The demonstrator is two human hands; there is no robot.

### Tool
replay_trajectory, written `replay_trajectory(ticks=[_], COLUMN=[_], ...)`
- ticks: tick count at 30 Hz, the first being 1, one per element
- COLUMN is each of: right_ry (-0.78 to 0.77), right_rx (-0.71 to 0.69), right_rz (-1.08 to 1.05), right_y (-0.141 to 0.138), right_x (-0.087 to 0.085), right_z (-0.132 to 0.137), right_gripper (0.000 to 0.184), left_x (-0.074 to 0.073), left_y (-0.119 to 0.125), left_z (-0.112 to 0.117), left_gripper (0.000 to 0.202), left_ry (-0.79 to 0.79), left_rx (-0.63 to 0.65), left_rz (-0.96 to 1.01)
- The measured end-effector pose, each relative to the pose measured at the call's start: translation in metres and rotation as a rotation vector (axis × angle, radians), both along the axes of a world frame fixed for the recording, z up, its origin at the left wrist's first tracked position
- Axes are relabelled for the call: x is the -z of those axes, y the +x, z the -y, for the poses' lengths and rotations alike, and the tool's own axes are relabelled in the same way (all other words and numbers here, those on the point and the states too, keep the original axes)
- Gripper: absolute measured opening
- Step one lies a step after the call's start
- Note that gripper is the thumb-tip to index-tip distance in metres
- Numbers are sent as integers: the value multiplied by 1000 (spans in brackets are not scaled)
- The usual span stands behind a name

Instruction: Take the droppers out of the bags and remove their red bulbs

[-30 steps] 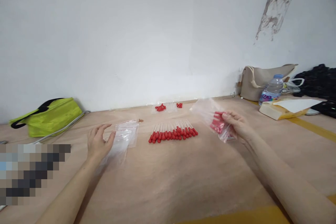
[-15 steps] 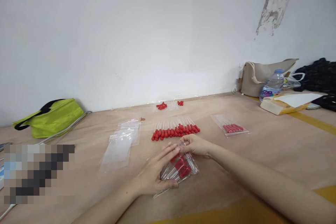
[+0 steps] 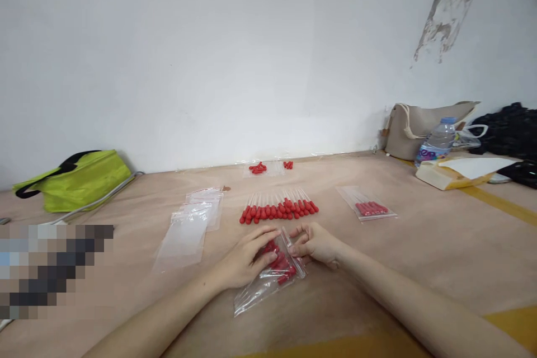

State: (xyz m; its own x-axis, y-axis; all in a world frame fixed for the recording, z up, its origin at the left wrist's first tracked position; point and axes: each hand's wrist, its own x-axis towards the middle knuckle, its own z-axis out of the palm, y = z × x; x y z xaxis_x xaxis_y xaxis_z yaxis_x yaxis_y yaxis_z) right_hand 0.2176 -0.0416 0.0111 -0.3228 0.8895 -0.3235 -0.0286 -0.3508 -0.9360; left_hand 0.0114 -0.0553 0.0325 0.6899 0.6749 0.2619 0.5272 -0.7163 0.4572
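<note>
A clear zip bag of red-bulbed droppers (image 3: 268,285) lies on the tan table in front of me. My left hand (image 3: 245,260) rests flat on top of it, fingers stretched over the red bulbs. My right hand (image 3: 316,243) pinches the bag's upper edge between closed fingertips. Just beyond the hands lies a row of several loose droppers (image 3: 279,210) with red bulbs.
A second filled bag (image 3: 369,208) lies to the right, and empty zip bags (image 3: 188,235) to the left. Loose red bulbs (image 3: 258,168) sit near the wall. A green bag (image 3: 71,179) is at far left; a beige bag (image 3: 419,128), water bottle (image 3: 436,142) and cardboard (image 3: 457,176) at far right.
My right hand let go of a filled bag, which now lies at the right. Both hands came together at the centre on another bag of droppers and pressed it down onto the table.
</note>
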Motion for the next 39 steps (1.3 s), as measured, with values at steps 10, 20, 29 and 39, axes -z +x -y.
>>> replay_trajectory(ticks=[10, 20, 29, 39], right_ry=[61, 82, 346, 1566], right_rx=[21, -34, -198, -97], right_rz=[40, 1, -18, 650], right_y=[1, 2, 15, 12], right_x=[3, 12, 5, 13], right_z=[2, 1, 9, 10], right_gripper=[59, 56, 31, 22], left_x=[1, -12, -7, 0], left_y=[22, 26, 23, 17], left_z=[-25, -24, -27, -30], left_gripper=[21, 11, 12, 15], left_ry=[341, 270, 89, 114], left_rx=[177, 96, 125, 105], left_rz=[-71, -232, -101, -34])
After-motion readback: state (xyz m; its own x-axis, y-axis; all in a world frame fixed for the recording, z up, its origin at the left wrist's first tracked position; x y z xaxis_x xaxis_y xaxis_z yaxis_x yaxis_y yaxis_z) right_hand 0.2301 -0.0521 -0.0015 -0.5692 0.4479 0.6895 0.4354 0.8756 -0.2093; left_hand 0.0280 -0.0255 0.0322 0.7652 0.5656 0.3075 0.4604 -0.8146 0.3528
